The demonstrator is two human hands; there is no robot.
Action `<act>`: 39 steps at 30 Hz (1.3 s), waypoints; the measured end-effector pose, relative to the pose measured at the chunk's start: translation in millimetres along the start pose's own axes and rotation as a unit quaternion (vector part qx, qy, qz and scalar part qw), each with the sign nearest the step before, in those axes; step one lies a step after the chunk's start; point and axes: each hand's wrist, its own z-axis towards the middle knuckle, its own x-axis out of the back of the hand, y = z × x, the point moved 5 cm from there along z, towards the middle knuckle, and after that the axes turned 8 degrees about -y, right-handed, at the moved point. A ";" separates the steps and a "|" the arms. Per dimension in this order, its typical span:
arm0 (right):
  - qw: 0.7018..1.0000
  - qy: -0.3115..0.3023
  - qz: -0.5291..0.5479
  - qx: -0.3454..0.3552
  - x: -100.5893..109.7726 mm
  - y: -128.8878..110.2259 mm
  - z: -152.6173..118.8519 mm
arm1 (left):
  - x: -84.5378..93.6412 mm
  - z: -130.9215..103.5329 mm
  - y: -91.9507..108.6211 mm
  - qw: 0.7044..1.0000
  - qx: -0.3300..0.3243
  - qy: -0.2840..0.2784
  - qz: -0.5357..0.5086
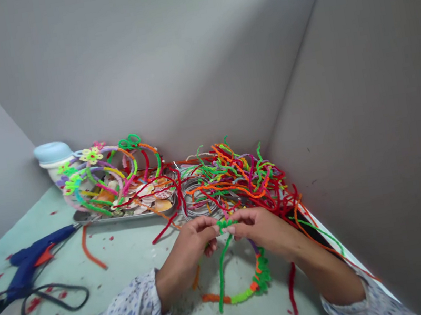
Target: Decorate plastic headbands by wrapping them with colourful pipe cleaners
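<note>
Between both hands a green pipe cleaner (222, 270) is pinched, its upper part curled into small loops and a straight tail hanging down. My left hand (197, 238) closes thumb and fingers on the left end of the curled part. On its right end, my right hand (256, 227) pinches close by, fingertips almost meeting the left ones. Below the hands lies a headband (243, 297) wrapped in orange, lime and purple, with a green fuzzy cluster on its right side. My right hand hides part of its upper curve.
Behind the hands are a heap of coloured pipe cleaners (248, 172) and coiled wire (200, 199). A metal tray (132, 216) holds shells, with decorated headbands (98, 191) on top. At left lie a blue glue gun (30, 258), its black cord, and a blue-lidded white container (54, 158).
</note>
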 end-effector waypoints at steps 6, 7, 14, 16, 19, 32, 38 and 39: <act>0.999 0.021 -0.023 -0.007 1.5 5.5 0.9 | -0.7 0.2 2.4 1.000 -0.008 -0.001 0.004; 0.999 0.027 -0.027 -0.007 1.8 5.9 1.0 | -0.6 0.4 2.2 1.000 -0.007 0.000 0.003; 0.999 0.034 -0.028 0.015 -0.1 0.9 1.7 | -1.7 -1.3 1.8 1.000 -0.015 0.013 0.004; 0.999 0.037 -0.031 0.017 0.0 -0.9 1.1 | -1.9 -2.2 2.4 1.000 -0.019 0.017 0.006; 0.998 0.042 -0.039 0.015 0.5 -2.3 -0.1 | -2.5 -3.1 3.1 0.999 -0.025 0.016 0.011; 0.997 0.026 -0.063 0.018 1.6 2.0 -0.8 | -3.7 -6.8 3.0 0.999 -0.042 -0.005 -0.005; 0.998 0.033 -0.051 0.020 0.9 -1.2 -1.7 | -0.7 -6.4 2.6 0.998 -0.058 0.019 0.006; 0.998 0.036 -0.051 0.020 0.9 -2.3 -2.1 | -0.8 -6.4 2.6 0.998 -0.062 0.022 0.006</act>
